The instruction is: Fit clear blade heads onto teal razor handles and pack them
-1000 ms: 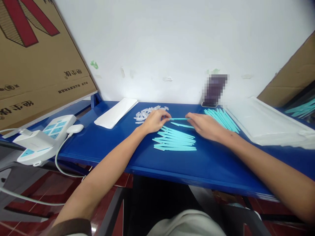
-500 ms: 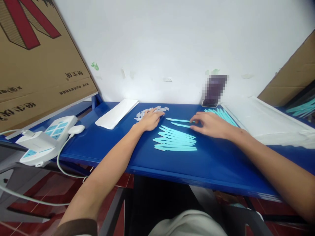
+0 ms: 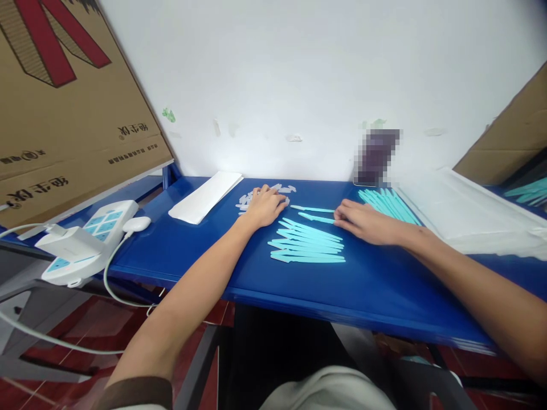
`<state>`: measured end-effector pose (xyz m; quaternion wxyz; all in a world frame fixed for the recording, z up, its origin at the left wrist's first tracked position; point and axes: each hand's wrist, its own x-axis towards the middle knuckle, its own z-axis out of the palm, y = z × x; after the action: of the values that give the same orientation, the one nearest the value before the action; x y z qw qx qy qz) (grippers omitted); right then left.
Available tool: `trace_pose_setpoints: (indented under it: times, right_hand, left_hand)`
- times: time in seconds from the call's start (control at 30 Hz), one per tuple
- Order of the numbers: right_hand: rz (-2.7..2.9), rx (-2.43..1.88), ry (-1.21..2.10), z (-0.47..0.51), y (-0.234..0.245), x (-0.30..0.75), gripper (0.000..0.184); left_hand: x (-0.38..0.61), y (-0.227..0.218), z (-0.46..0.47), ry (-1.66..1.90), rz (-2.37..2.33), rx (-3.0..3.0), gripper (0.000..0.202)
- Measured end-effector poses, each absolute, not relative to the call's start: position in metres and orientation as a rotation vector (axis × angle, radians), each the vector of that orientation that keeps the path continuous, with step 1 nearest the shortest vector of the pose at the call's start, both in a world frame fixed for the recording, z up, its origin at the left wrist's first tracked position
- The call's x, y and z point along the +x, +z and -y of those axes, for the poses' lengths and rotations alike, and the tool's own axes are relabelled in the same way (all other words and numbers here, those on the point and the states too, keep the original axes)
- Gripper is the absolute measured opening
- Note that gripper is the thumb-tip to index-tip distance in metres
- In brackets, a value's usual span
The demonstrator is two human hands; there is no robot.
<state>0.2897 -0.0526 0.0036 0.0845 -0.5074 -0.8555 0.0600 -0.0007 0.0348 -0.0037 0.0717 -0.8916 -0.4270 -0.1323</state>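
Reaching the left hand (image 3: 265,207), with fingers spread, over pale pieces (image 3: 245,199); having just left the upper turquoise stick (image 3: 314,209) on the blue table (image 3: 252,259); seemingly moving on, pinching the lower stick (image 3: 317,218) with the right hand (image 3: 358,222).

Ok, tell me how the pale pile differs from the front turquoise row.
The pale pile is whitish; the front row is turquoise. The pale pile's pieces are short, the front row's long and slim. The pale pile lies jumbled, while the front row lies roughly side by side. Both rest on the blue table.
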Motion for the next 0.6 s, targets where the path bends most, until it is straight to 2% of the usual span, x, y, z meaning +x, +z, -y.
trace_pose_setpoints:
  times: [0.1,0.33,0.5,0.6]
  right_hand:
    - [2.485,-1.503,0.127,0.054,0.008,0.286,0.044]
    - [2.264,-1.403,0.050,0.056,0.011,0.278,0.033]
    - [2.242,-1.474,-0.018,0.050,0.007,0.277,0.033]
    - [2.191,-1.546,0.057,0.051,0.009,0.277,0.031]
  left_hand:
    - [0.004,-0.005,-0.037,-0.406,1.339,-2.635,0.041]
    - [0.011,-0.007,-0.042,-0.598,1.463,-2.694,0.026]
    - [0.020,-0.007,-0.049,-0.687,1.587,-2.583,0.040]
    - [0.023,-0.006,-0.056,-0.739,1.657,-2.534,0.038]
